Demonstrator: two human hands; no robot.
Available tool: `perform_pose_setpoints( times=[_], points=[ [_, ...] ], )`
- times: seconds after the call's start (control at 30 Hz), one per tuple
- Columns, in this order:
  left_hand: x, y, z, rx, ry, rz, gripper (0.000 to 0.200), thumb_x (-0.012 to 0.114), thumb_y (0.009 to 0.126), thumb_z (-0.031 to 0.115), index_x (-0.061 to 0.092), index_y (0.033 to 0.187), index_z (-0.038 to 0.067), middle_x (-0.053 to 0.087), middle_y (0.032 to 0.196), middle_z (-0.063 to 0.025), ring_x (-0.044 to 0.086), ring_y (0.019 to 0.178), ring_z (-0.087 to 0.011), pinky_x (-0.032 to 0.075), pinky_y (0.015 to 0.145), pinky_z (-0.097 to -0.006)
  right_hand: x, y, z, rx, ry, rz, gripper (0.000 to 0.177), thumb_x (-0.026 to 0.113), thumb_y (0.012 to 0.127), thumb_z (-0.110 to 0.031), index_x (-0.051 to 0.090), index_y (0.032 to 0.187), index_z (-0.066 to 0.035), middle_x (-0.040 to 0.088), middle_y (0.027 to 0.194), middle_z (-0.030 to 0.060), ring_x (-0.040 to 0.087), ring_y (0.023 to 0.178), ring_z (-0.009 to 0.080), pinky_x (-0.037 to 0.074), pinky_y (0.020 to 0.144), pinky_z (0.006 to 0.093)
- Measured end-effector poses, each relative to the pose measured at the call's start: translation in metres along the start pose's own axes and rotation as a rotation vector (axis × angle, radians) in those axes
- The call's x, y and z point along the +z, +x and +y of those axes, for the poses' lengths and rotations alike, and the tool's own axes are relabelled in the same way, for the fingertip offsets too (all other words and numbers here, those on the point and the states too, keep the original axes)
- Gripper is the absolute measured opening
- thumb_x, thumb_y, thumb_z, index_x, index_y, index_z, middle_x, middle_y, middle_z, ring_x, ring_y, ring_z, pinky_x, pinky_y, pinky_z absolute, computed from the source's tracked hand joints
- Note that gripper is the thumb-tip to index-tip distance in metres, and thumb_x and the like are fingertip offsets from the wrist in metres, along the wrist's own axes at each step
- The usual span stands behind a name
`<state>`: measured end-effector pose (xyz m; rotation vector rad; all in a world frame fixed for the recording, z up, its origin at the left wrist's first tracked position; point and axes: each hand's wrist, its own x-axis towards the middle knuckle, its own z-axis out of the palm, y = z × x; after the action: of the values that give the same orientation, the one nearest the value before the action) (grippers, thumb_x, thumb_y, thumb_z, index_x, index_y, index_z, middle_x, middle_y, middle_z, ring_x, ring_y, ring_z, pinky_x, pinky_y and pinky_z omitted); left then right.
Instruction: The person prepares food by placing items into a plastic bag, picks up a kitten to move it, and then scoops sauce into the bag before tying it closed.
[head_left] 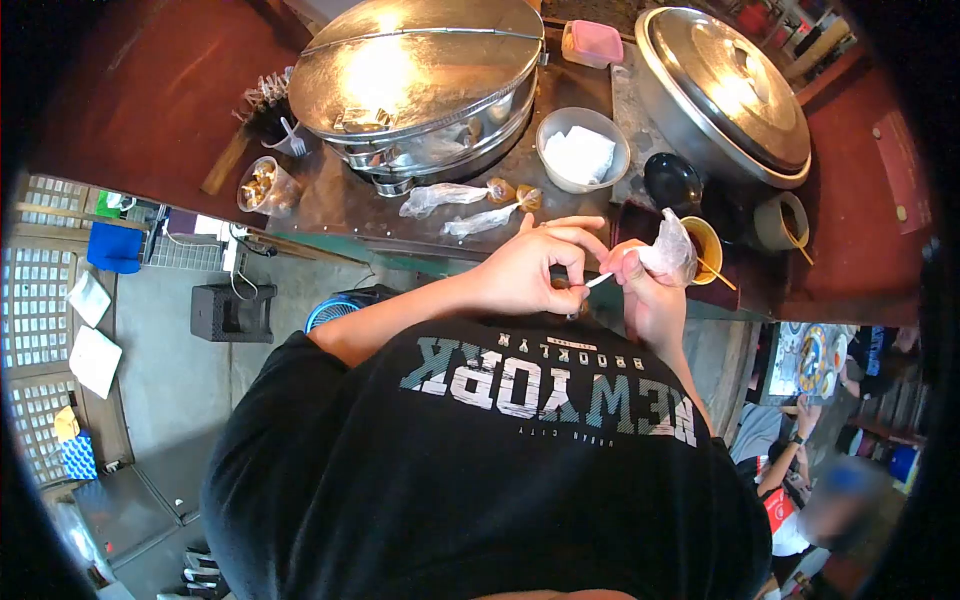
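My left hand (pixel 535 265) is in front of my chest, its thumb and index finger pinched on the end of a thin white strip (pixel 599 280). The strip runs across to my right hand (pixel 645 285). In my right hand is the neck of a clear plastic bag (pixel 672 248), whose puffed part stands above the fingers, beside a yellow cup (pixel 706 250). What the bag contains is hard to make out. Two knotted plastic bags with brown contents, one (pixel 455 196) behind the other (pixel 492 216), lie on the counter near my left hand.
A large round steel container (pixel 420 70) and a lidded pot (pixel 725 95) stand at the back. Between them are a white-filled bowl (pixel 583 150) and a pink-lidded box (pixel 592 44). A black bowl (pixel 672 181) sits right; a food cup (pixel 268 187) left. Another person (pixel 790 470) is lower right.
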<state>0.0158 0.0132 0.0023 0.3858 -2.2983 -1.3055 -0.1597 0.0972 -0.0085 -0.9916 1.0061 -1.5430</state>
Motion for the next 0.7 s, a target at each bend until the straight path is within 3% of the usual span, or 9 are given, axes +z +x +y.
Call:
perform_pose_setpoints(
  times=[0.1,0.3,0.33,0.4,0.43,0.47,0.53,0.63,0.7],
  points=[
    [-0.002,-0.001,-0.001,-0.090,0.026,-0.054,0.021,0.070,0.071,0.011,0.051,0.062,0.012,0.061,0.113,0.0012,0.032,0.133,-0.0263,0.006,0.096,-0.0718,-0.001,0.003,0.004,0.008,-0.016,0.017,0.023,0.057,0.089,-0.019,0.063,0.079,0.001,0.062,0.078,0.0066,0.049,0.069,0.0100,0.038,0.065,0.0228],
    [0.000,-0.004,-0.030,-0.218,0.101,-0.037,0.020,0.069,0.072,0.015,0.052,0.063,0.012,0.061,0.115,-0.0008,0.031,0.134,-0.0272,0.000,0.092,-0.0756,-0.004,0.016,0.016,0.056,-0.282,-0.024,0.014,0.056,0.088,-0.009,0.064,0.081,0.001,0.062,0.080,0.0056,0.054,0.071,0.0100,0.043,0.066,0.0236],
    [0.001,-0.002,-0.040,-0.222,0.203,-0.019,0.015,0.069,0.072,0.018,0.057,0.068,0.010,0.061,0.111,-0.0049,0.040,0.127,-0.0280,0.015,0.100,-0.0661,-0.006,0.022,0.031,-0.036,-0.475,-0.030,0.009,0.056,0.084,-0.004,0.064,0.083,0.000,0.062,0.082,0.0060,0.057,0.073,0.0117,0.045,0.068,0.0248],
    [0.009,0.005,-0.081,-0.162,0.005,0.105,0.016,0.070,0.069,0.021,0.061,0.068,0.008,0.063,0.099,-0.0065,0.054,0.107,-0.0290,0.034,0.096,-0.0487,-0.005,0.035,0.049,-0.083,-0.630,-0.020,0.012,0.057,0.079,-0.001,0.064,0.088,0.000,0.063,0.085,0.0104,0.061,0.076,0.0190,0.048,0.070,0.0290],
    [0.014,0.007,-0.091,-0.109,0.172,0.233,0.019,0.071,0.068,0.020,0.064,0.078,0.006,0.059,0.098,-0.0108,0.056,0.094,-0.0299,0.042,0.088,-0.0365,-0.004,0.044,0.048,-0.129,-0.914,-0.047,0.017,0.056,0.074,0.001,0.063,0.090,0.001,0.062,0.086,0.0149,0.062,0.079,0.0288,0.048,0.074,0.0335],
    [0.018,0.008,-0.110,-0.143,0.243,0.266,0.025,0.070,0.068,0.018,0.063,0.089,0.005,0.056,0.105,-0.0134,0.055,0.098,-0.0309,0.042,0.088,-0.0379,0.002,0.052,0.049,-0.238,-0.937,-0.061,0.017,0.056,0.073,0.001,0.063,0.089,0.001,0.060,0.088,0.0167,0.059,0.082,0.0345,0.048,0.076,0.0366],
    [0.014,0.013,-0.123,-0.228,0.361,0.268,0.035,0.067,0.072,0.021,0.059,0.103,0.005,0.055,0.106,-0.0173,0.054,0.100,-0.0321,0.043,0.086,-0.0411,-0.003,0.068,0.073,-0.263,-1.071,-0.127,0.018,0.055,0.073,0.001,0.062,0.089,0.001,0.060,0.090,0.0170,0.059,0.084,0.0345,0.048,0.076,0.0373],
    [0.011,0.006,-0.136,-0.089,0.330,0.441,0.043,0.067,0.073,0.021,0.053,0.111,0.005,0.055,0.102,-0.0172,0.054,0.098,-0.0320,0.044,0.085,-0.0387,0.004,0.080,0.086,-0.292,-0.973,-0.235,0.030,0.051,0.073,0.005,0.062,0.099,0.000,0.060,0.096,0.0179,0.059,0.088,0.0352,0.048,0.080,0.0371],
    [0.013,-0.006,-0.139,-0.290,0.254,0.558,0.047,0.065,0.073,0.016,0.047,0.115,0.006,0.054,0.099,-0.0160,0.055,0.093,-0.0320,0.044,0.082,-0.0370,0.005,0.088,0.077,-0.368,-1.031,-0.184,0.033,0.049,0.073,0.006,0.062,0.102,-0.002,0.061,0.096,0.0167,0.057,0.093,0.0338,0.046,0.084,0.0378]
  ],
)
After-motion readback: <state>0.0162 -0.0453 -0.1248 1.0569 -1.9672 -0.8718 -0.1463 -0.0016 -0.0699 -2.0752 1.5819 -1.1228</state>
